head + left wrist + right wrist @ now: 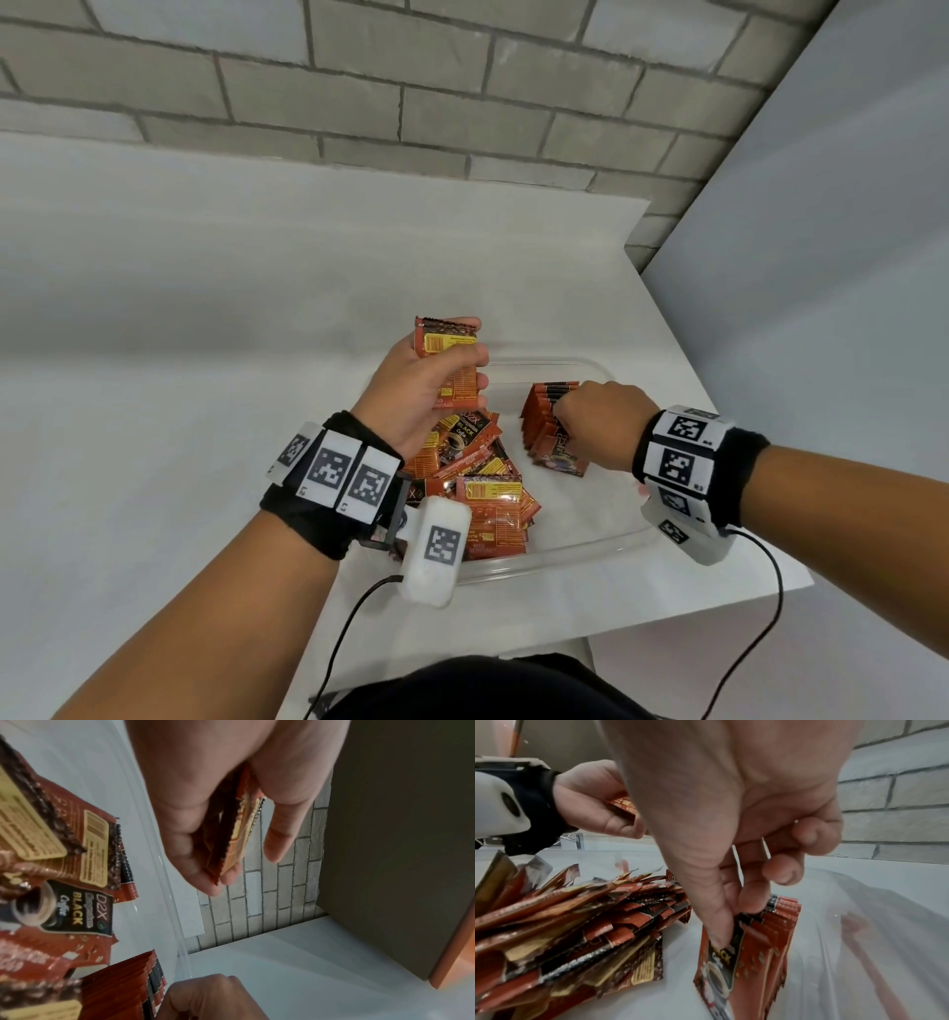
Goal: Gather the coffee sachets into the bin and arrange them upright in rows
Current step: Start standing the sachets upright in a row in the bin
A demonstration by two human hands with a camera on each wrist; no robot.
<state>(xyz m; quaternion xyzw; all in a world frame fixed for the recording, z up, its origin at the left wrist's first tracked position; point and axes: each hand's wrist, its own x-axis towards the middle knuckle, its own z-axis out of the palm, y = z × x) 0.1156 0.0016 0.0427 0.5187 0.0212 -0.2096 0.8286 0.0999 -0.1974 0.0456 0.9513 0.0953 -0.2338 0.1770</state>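
Note:
A clear plastic bin (560,557) sits on the white table. Inside it, a loose heap of red-brown coffee sachets (477,478) (572,923) lies on the left side. A row of sachets standing on edge (547,426) (770,933) is on the right side. My left hand (436,375) (218,821) is raised above the bin's far left corner and grips a small stack of sachets (447,349) (233,833). My right hand (590,416) (736,902) reaches down onto the upright row, thumb and fingers pinching its front sachets.
The white table (205,308) stretches left and behind the bin, and its right edge runs just past the bin. A grey brick wall (359,77) stands behind. Cables (339,647) hang from both wrist cameras near the table's front edge.

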